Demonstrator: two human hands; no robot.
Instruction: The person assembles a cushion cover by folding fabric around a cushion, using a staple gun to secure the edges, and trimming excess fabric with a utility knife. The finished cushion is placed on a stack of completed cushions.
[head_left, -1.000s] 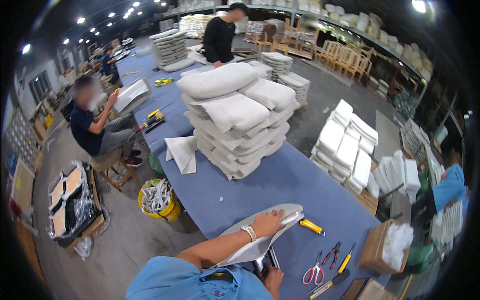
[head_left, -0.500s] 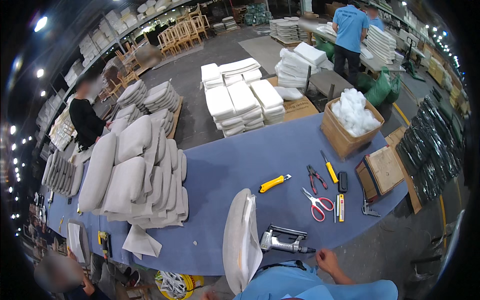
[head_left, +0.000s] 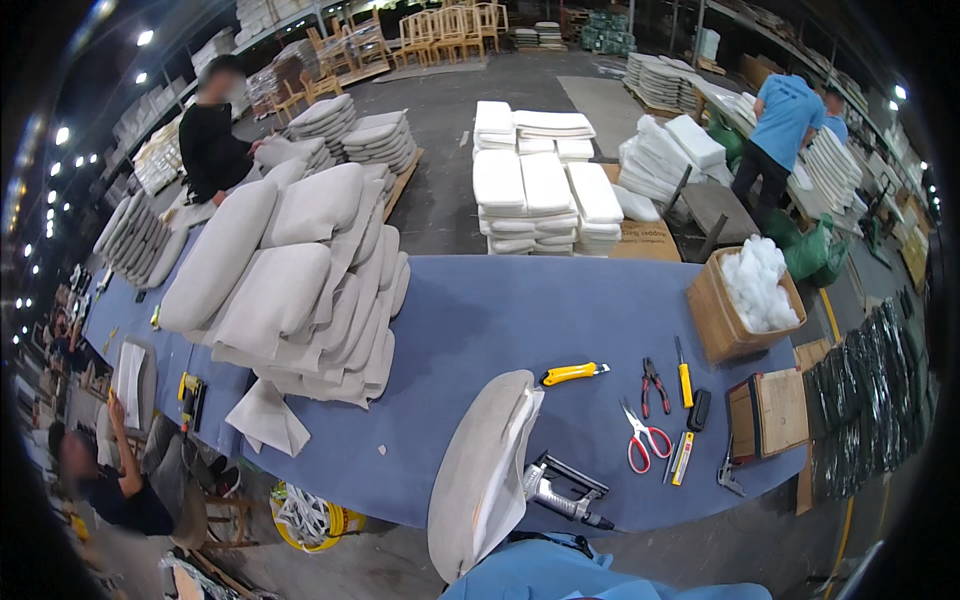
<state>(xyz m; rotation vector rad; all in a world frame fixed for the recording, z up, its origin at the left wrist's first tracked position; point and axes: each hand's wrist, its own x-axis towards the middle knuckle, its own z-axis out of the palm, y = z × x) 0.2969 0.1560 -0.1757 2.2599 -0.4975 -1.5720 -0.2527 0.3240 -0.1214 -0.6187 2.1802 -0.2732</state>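
Observation:
Neither of my hands shows in the head view; only my blue shirt (head_left: 560,575) fills the lower edge. Right in front of it a grey upholstered seat panel (head_left: 478,475) stands on its edge at the near rim of the blue-covered table (head_left: 520,310). A pneumatic staple gun (head_left: 562,492) lies just right of the panel. Further right lie a yellow utility knife (head_left: 573,374), red pliers (head_left: 653,384), red-handled scissors (head_left: 643,440) and a yellow screwdriver (head_left: 684,372).
A tall stack of grey cushions (head_left: 295,275) covers the table's left part. A cardboard box of white stuffing (head_left: 745,300) stands at the right end. White foam stacks (head_left: 545,185) sit on the floor behind. Other people work at the far left, lower left and upper right.
The view has swung from left toward the right across the table. My left hand lay on the seat panel a second ago, my right hand was by the staple gun; both are now out of sight.

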